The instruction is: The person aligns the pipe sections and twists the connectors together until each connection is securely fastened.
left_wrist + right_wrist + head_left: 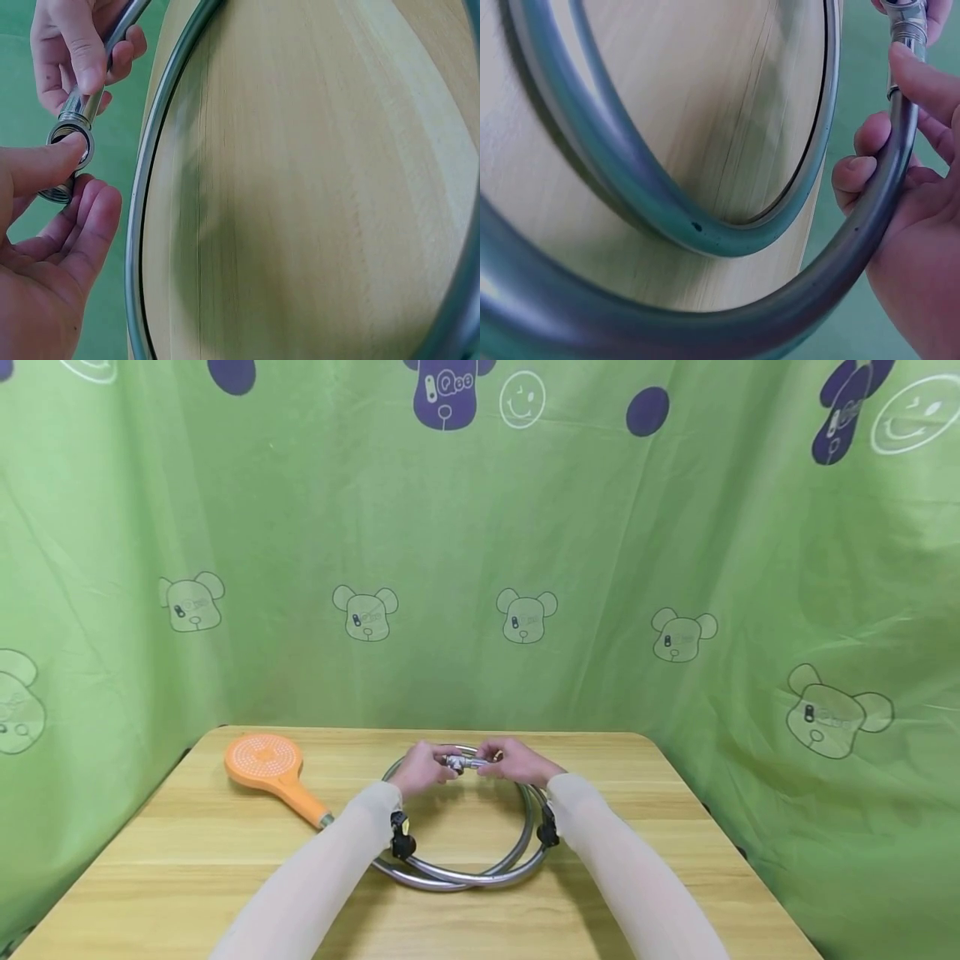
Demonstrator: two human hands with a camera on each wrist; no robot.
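Note:
Near the far side of the table, my left hand (422, 770) pinches a silver T-shaped pipe fitting (456, 763) between thumb and fingers. In the left wrist view the thumb lies across one threaded, round opening of the fitting. My right hand (521, 762) grips the metal end sleeve of a grey shower hose (840, 264), right at the fitting's threaded stem; its fingers curl around the hose. The hose loops in wide coils on the table below both hands. An orange shower head (262, 760) lies face up at the left, its handle pointing toward the left forearm.
A light wooden table (645, 877) bears everything. Behind and beside it hangs a green curtain (450, 527) printed with bear heads. Black wrist cameras (402, 843) sit on both forearms, close over the hose coils.

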